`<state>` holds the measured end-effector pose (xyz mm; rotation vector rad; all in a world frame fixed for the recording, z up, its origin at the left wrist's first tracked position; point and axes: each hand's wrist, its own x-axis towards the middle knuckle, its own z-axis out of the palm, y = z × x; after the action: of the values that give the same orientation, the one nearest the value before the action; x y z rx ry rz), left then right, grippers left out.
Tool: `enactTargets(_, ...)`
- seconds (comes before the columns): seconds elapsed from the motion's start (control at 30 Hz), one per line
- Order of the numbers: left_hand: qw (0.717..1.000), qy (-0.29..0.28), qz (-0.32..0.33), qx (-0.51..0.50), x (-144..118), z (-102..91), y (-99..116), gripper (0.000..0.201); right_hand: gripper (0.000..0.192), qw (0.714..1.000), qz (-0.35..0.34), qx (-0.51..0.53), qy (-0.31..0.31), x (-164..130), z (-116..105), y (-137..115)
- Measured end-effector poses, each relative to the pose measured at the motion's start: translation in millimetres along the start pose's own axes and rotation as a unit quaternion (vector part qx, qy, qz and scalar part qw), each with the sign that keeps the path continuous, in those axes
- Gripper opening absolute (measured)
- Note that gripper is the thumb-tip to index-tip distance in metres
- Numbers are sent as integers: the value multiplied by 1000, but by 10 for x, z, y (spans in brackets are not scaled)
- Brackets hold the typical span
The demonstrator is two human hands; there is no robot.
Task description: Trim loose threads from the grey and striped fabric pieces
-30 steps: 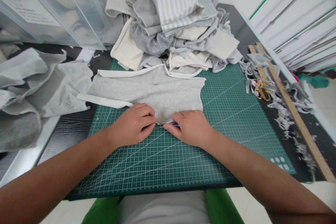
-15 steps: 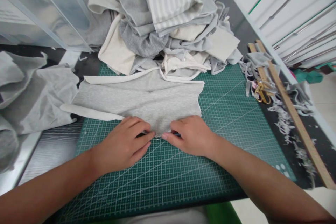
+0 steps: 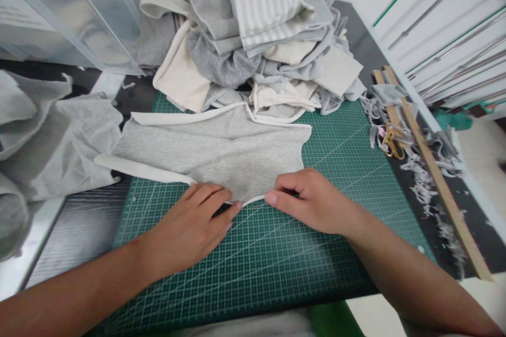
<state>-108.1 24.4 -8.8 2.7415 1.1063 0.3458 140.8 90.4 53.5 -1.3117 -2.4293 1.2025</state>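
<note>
A light grey knit fabric piece (image 3: 221,147) lies across the green cutting mat (image 3: 245,268), its long edges rolled over to a pale underside. My left hand (image 3: 197,221) is closed at the near edge, the fingers on top of the cloth and the thumb along the rim. To its right, my right hand (image 3: 308,197) pinches the same near edge between thumb and bent index finger. A short stretch of turned pale rim shows between the hands. What lies under the left fingers is hidden.
Behind the piece rises a heap of folded cloth (image 3: 269,0). Loose grey fabric (image 3: 75,142) lies at left beside a clear plastic bin (image 3: 79,10). Wooden rulers (image 3: 443,179), gold-handled scissors (image 3: 391,146) and thread scraps (image 3: 422,184) line the right side.
My right hand has slid rightward along the near edge, widening the space between my hands and showing more pale rim. The left hand stays at the edge. The view has shifted slightly.
</note>
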Motion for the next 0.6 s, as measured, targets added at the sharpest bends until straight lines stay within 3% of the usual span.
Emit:
enactTargets(0.1,1000,-5,3,6,3,-9,4,34,48,988,25,140,61,-4,3,-195)
enactTargets(0.27,1000,-11,15,16,-31,0,36,36,54,949,73,294,88,202,265,-338)
enactTargets(0.47,999,17,15,29,-68,19,103,31,53,954,136,258,76,307,510,-139)
enactTargets(0.6,999,15,9,34,-71,11,133,31,53,966,129,208,86,252,543,-52)
